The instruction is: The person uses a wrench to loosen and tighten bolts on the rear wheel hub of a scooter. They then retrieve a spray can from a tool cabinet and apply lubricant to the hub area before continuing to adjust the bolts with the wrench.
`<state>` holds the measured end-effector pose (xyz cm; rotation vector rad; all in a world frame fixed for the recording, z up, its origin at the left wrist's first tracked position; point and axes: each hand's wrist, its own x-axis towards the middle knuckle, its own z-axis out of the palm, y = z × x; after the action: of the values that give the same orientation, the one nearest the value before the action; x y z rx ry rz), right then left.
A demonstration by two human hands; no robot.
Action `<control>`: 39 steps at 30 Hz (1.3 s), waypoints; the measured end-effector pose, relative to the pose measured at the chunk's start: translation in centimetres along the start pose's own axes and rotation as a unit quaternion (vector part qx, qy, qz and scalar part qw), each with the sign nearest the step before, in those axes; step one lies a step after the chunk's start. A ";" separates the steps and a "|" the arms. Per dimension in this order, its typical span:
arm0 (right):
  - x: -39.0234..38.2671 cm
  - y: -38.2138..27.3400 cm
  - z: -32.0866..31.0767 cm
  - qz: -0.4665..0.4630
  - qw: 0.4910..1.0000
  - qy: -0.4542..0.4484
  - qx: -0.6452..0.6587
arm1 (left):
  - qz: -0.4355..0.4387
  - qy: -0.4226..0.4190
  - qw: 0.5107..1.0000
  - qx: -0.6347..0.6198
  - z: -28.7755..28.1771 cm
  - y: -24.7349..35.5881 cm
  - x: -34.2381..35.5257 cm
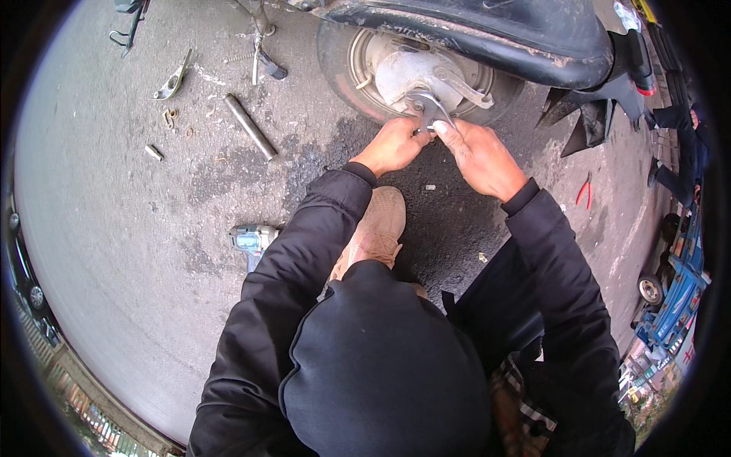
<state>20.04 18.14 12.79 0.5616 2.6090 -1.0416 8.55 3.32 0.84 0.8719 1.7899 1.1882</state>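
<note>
Both my hands meet at the lower edge of the scooter's wheel hub (407,76). My right hand (483,160) is closed, its thumb pressed by a small pale metal piece; a thin curved grey metal part (435,100) runs up from it toward the hub. My left hand (394,145) is closed too, thumb and fingers pinched together against the same spot; what lies in them is mostly hidden. A metal arm (466,90) sticks out of the hub to the right. Around the hub sits the black tyre (339,72), partly under the scooter's dark body (487,38).
On the asphalt at left lie a metal tube (250,126), a metal lever-like part (173,82), a small socket-like cylinder (154,152) and a blue power tool (253,238). Red-handled pliers (585,190) lie at right. Beyond them stand a person (676,145) and a blue vehicle (674,293).
</note>
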 end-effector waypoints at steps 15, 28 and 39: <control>-0.9 0.8 2.1 -0.023 0.995 0.057 0.073 | -0.072 -0.061 0.989 -0.116 -1.4 -1.7 -0.2; -0.6 0.1 2.0 -0.007 0.997 0.062 0.035 | -0.087 -0.030 0.931 0.354 -5.1 2.8 0.0; -1.1 -0.4 1.5 0.031 0.999 0.035 0.021 | -0.062 0.028 0.954 0.292 -2.3 -0.1 0.1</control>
<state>21.06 16.52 12.36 0.6980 2.6162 -1.0790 6.43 2.44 1.24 1.0355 2.2540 0.6035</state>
